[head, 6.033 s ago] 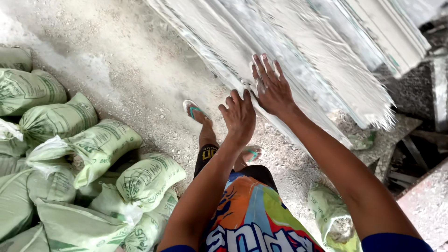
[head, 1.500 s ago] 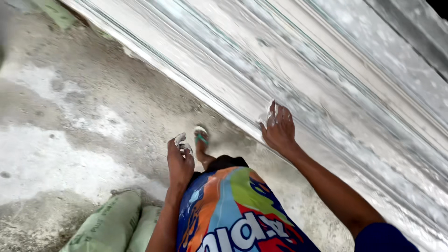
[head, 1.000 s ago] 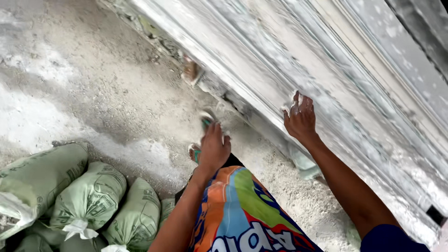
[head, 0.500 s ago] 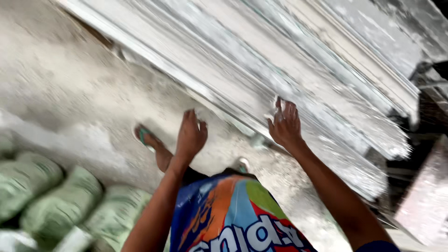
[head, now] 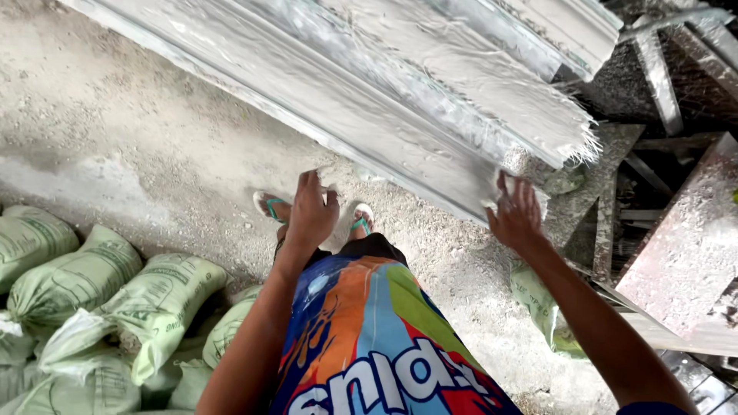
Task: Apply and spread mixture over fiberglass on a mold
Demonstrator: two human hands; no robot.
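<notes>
A stack of long white plaster mouldings [head: 400,100] lies slanted across the upper view, with frayed fibres at its right end. My right hand [head: 516,217] has its fingers spread and touches the lower right end of the lowest moulding. My left hand [head: 311,214] hangs open in the air just below the stack's lower edge, holding nothing. Under it I see my feet in turquoise sandals [head: 269,206] on the dusty concrete floor [head: 131,138].
Several filled green sacks [head: 115,300] are piled at the lower left. Another green sack [head: 542,303] lies by my right arm. Grey metal frames and a dusty slab [head: 684,253] crowd the right side.
The view has swung right along the mouldings to their frayed end. My right hand has slid to the end of the lowest moulding. My left hand stays open below the stack.
</notes>
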